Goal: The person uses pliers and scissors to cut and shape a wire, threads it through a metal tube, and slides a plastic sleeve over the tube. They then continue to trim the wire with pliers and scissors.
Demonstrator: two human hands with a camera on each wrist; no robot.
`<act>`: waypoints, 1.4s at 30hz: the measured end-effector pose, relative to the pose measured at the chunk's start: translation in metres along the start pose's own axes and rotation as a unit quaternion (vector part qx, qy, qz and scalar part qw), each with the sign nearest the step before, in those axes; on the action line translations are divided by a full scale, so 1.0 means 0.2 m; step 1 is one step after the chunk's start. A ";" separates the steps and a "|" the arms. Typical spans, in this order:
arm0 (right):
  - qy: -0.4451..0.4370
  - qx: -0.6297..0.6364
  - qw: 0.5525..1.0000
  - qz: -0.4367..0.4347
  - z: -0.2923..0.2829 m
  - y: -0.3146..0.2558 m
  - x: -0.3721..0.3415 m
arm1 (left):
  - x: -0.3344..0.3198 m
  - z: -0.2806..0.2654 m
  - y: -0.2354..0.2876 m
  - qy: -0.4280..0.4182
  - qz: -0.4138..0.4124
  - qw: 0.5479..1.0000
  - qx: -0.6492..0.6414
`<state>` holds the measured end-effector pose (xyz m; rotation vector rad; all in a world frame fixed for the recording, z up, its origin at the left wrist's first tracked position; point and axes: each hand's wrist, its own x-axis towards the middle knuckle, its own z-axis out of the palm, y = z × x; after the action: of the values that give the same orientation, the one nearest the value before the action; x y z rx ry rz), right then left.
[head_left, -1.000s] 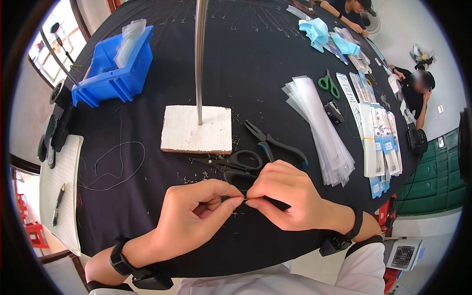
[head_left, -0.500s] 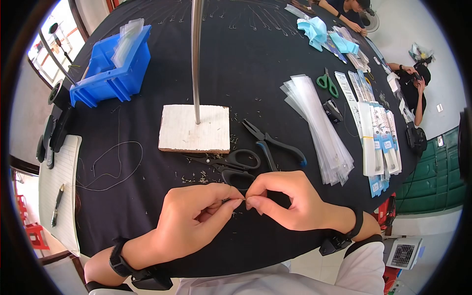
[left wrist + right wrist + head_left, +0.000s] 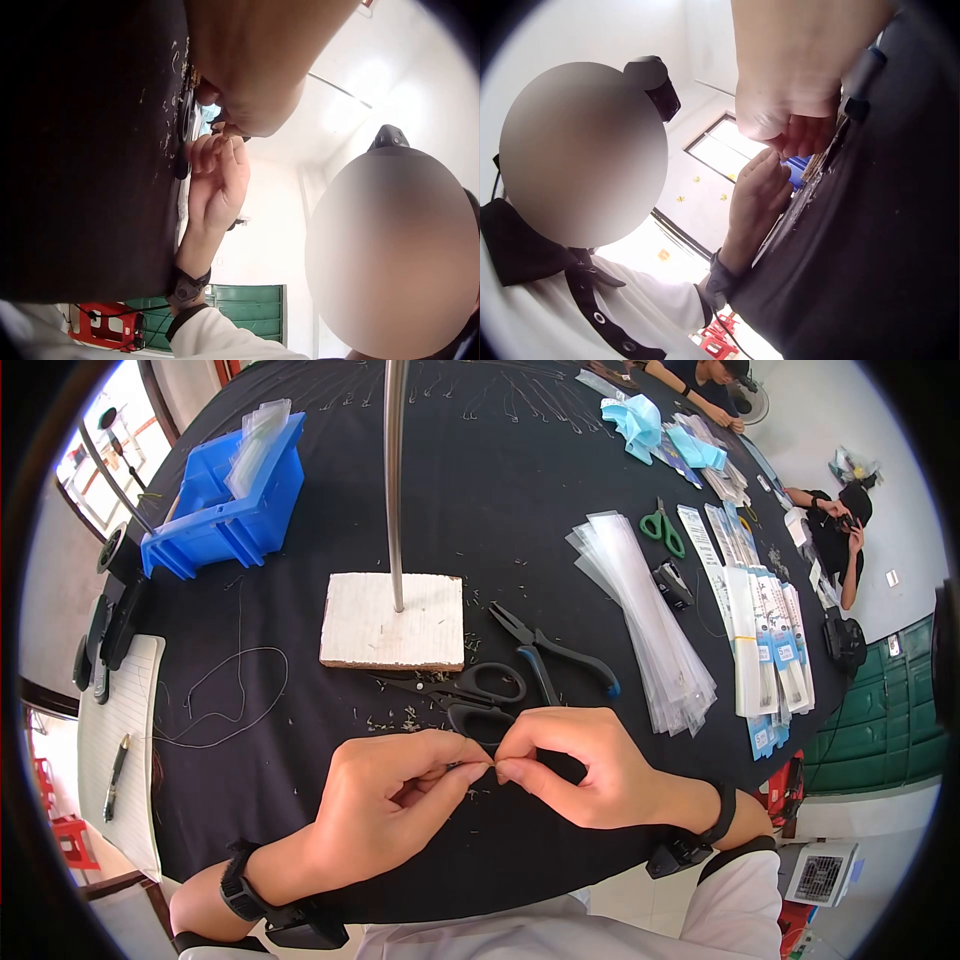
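Since the left hand (image 3: 365,805) and right hand (image 3: 612,765) pinch a tiny thin piece (image 3: 492,764), too small to identify, where their fingertips meet, a loosened grip could probably drop it among the pale scattered clippings (image 3: 405,719) just beyond the fingers, making it hard to find. Well ahead and left of the fingers, an open blue plastic bin (image 3: 280,490) holds clear flat plastic sleeves (image 3: 260,445).

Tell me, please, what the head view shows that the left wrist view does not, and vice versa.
Only the head view shows the blue bin and the pen lying on the notebook. Only the left wrist view shows the wearer's head, with a camera on top. Both show the left hand and right hand, fingertips close together, the black tablecloth and the green panelling.
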<state>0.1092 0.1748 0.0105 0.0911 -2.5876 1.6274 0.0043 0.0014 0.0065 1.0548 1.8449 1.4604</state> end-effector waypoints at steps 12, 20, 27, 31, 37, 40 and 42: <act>0.059 -0.147 0.974 -0.160 0.00 0.03 0.02 | 0.00 0.01 -0.02 0.020 -0.007 1.000 -0.017; 0.032 -0.116 0.984 -0.128 0.00 0.04 0.02 | 0.00 0.00 0.00 0.020 -0.001 1.000 -0.010; 0.017 0.003 0.999 -0.031 0.02 0.02 0.00 | 0.00 0.00 -0.01 0.022 0.010 1.000 -0.009; 0.022 -0.011 0.997 -0.067 0.02 0.03 0.01 | 0.00 0.00 -0.01 0.013 0.004 1.000 -0.016; 0.015 -0.032 0.996 -0.085 0.01 0.02 0.01 | 0.00 0.00 -0.01 0.013 0.011 1.000 -0.004; 0.017 -0.056 0.993 -0.103 0.01 0.03 0.01 | 0.00 0.00 -0.01 0.010 0.004 1.000 0.005; 0.028 -0.067 0.990 -0.122 0.01 0.03 0.02 | 0.00 -0.01 0.00 0.005 -0.005 1.000 0.002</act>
<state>0.1054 0.1754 0.0038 0.3342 -2.5191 1.3497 0.0030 0.0013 0.0062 1.0410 1.8584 1.4594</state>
